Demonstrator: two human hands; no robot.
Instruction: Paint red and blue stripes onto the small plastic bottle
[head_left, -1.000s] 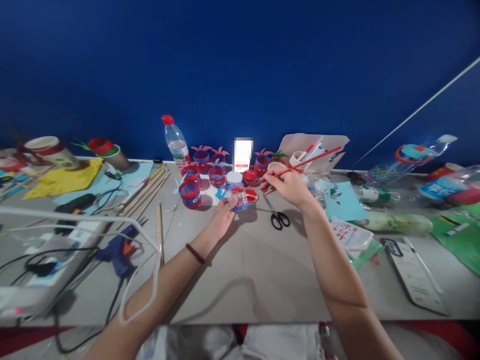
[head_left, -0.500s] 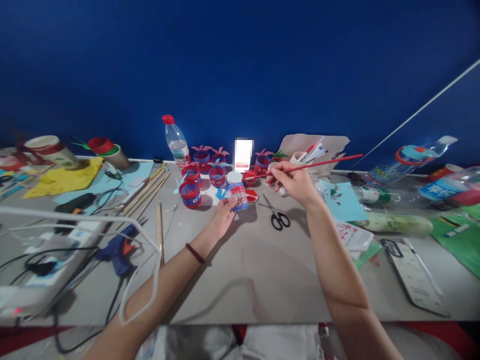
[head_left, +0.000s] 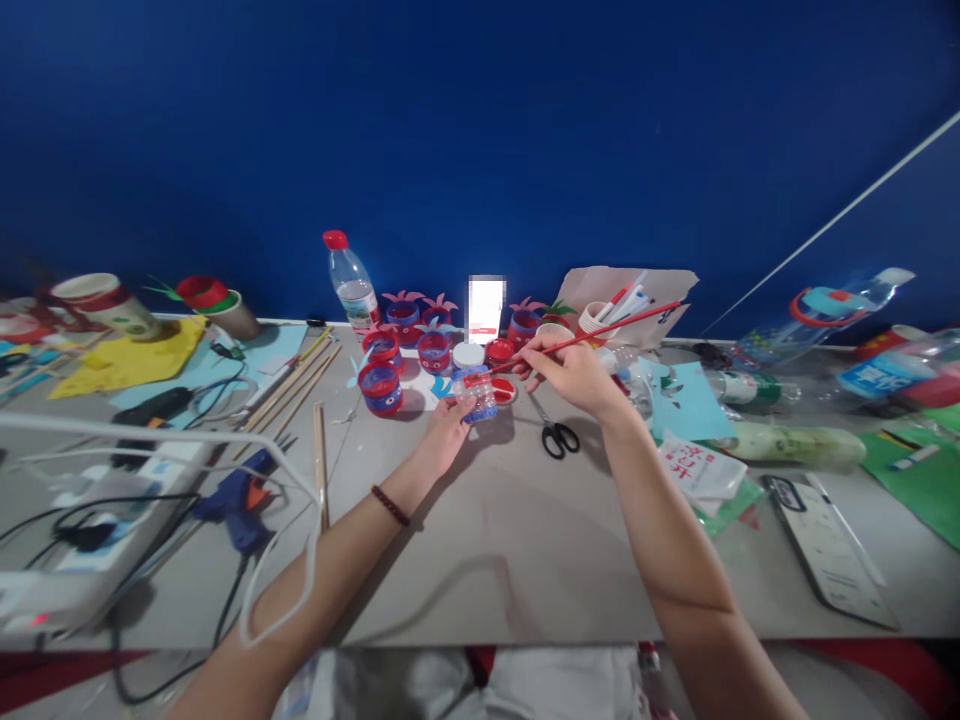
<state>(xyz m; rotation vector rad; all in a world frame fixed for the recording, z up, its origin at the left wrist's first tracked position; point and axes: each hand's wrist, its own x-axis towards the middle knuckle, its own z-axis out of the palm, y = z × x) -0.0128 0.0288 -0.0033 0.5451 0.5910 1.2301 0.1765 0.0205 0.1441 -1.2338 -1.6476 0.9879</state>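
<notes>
My left hand (head_left: 444, 430) is closed around a cut plastic bottle piece (head_left: 480, 400), clear with blue paint at its lower end and some red on top. In my right hand (head_left: 570, 372) I grip a thin red paintbrush (head_left: 626, 324), slanting down to the left. Its tip is at the red part of the bottle piece; whether it touches is too small to tell. Just behind stand an opened red paint jar (head_left: 499, 349) and a white-capped jar (head_left: 469, 355). A red-smeared lid (head_left: 505, 391) lies beside the bottle piece.
Black-handled scissors (head_left: 559, 440) lie near my right wrist. Several red-and-blue painted cups (head_left: 381, 390) stand behind my left hand, near a red-capped bottle (head_left: 352, 285). At left are a blue glue gun (head_left: 238, 500), cables and a power strip (head_left: 142, 540); at right, a phone (head_left: 829, 555).
The paintbrush has moved left and down from the red paint jar to the bottle piece, along with my right hand. My left hand has stayed in place.
</notes>
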